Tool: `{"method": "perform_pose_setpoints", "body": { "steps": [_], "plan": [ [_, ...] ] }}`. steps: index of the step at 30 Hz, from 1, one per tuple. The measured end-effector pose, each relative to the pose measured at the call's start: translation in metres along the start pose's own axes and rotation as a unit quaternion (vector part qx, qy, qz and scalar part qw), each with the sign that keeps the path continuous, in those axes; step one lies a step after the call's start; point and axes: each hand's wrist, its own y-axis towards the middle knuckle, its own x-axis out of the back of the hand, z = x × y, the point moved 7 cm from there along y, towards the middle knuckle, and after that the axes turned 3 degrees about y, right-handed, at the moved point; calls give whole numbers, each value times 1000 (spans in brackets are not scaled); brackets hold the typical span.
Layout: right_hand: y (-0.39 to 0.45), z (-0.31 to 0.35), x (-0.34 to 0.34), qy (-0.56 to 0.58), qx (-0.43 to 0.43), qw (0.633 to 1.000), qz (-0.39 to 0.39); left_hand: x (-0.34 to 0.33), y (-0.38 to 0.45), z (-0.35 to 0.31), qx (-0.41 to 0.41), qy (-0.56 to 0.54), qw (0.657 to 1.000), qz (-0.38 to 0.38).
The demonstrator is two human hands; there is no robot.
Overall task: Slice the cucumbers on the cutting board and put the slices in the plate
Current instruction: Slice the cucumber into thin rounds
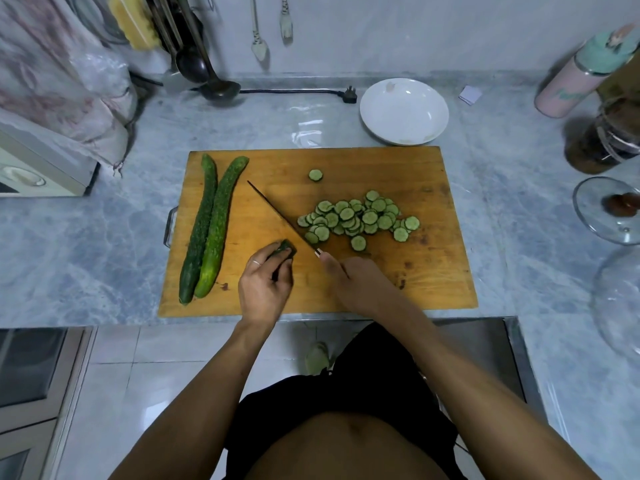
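Cutting board [346,168], left end: two whole cucumbers [207,226] side by side, touching, long axes running near-to-far, far tips leaning right. Left hand [265,284] pinches a short cucumber stub [285,247] — cut face toward the knife [277,214]. Right hand [360,284] closed on the handle, blade pointing far-left. Slices [356,218] heaped right of the blade. Plate [403,110] beyond the board — no slices in it.

No legible text, brand, number or sign appears in this view. The pink cylindrical bottle with mint-green lid [581,71] carries a mint-green marking on its side, possibly lettering, but it is too blurred to read. The small white folded paper [470,95] shows no readable print.
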Motion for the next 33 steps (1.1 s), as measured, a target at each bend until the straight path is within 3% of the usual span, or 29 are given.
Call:
{"method": "perform_pose_setpoints", "body": {
  "steps": [19,33],
  "plan": [
    [-19,8,-7,2,48,999,12,1,8,10,16,-32,999,-10],
    [-2,10,-24,33,6,999,29,9,12,0,37,-41,998,-14]
  ]
}}
